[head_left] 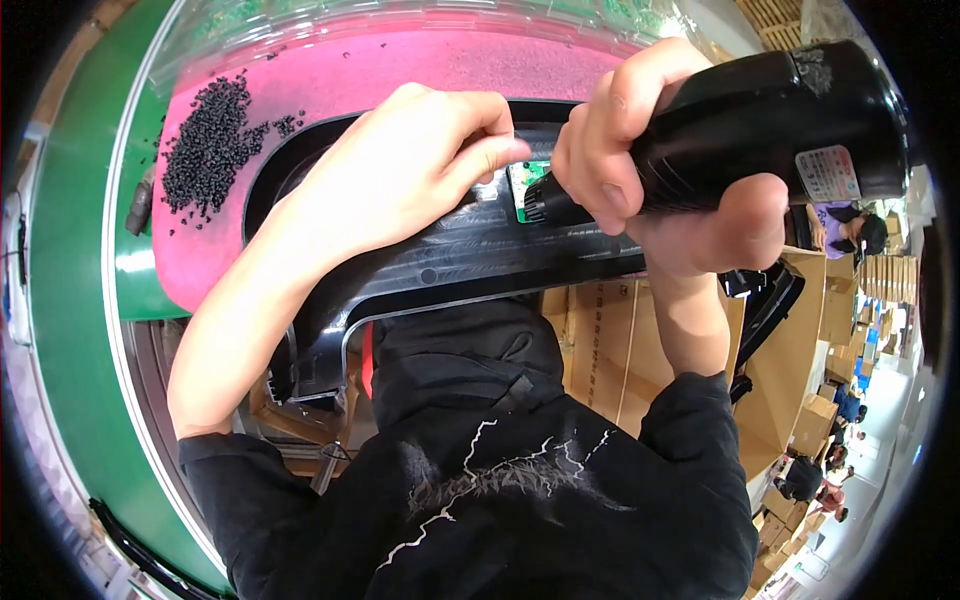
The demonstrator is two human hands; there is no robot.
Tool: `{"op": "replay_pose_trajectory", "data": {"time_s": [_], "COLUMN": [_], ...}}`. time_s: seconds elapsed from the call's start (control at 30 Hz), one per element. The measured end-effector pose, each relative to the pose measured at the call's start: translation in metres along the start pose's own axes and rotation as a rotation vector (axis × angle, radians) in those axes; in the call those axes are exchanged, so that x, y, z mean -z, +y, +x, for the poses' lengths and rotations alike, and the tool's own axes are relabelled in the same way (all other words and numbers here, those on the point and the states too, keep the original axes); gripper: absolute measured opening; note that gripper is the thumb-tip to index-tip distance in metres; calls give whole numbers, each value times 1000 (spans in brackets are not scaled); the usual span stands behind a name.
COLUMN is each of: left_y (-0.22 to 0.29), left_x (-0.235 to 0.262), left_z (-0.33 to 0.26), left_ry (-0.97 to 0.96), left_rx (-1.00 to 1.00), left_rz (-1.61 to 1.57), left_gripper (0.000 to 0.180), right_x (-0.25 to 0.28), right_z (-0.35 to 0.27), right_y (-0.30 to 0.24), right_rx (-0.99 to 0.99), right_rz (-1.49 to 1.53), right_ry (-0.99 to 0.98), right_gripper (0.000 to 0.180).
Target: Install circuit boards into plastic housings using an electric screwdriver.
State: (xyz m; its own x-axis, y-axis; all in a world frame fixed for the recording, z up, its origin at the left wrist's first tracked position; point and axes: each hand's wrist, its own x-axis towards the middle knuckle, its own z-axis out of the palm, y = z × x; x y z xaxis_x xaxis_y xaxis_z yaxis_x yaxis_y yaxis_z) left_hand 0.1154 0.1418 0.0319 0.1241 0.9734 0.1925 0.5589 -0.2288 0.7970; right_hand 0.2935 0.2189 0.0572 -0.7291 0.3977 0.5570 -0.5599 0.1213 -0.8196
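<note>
A small green circuit board [520, 182] sits inside a long black plastic housing [440, 255], partly covered by the ribbed nose of a black power tool [745, 125]. The right hand [680, 235] is wrapped around the tool; if its nose tilted, it could skid and score the board or nip the left hand [425, 150], bent close by. Whether those fingertips pinch anything, I cannot tell. The tool's very tip is hidden. Small black parts [210, 145] lie heaped on a pink mat [330, 80].
</note>
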Motion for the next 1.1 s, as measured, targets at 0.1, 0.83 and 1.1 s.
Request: {"op": "replay_pose_trajectory", "data": {"time_s": [0.1,0.83,1.1], "left_y": [-4,-4,-5], "left_x": [1,-4,4], "left_z": [-3,0,2], "left_ry": [-111,-118,-182], "left_rx": [-29,-294,-271], "left_rz": [100,22,-74], "left_gripper": [17,12,14], "right_x": [-2,10,11], "right_z": [-3,-12,-13], "right_y": [-6,-35,-36], "right_rx": [31,257,217], "right_rz": [7,65,163], "right_ry": [-18,113,139], "right_gripper": [77,71,70]}}
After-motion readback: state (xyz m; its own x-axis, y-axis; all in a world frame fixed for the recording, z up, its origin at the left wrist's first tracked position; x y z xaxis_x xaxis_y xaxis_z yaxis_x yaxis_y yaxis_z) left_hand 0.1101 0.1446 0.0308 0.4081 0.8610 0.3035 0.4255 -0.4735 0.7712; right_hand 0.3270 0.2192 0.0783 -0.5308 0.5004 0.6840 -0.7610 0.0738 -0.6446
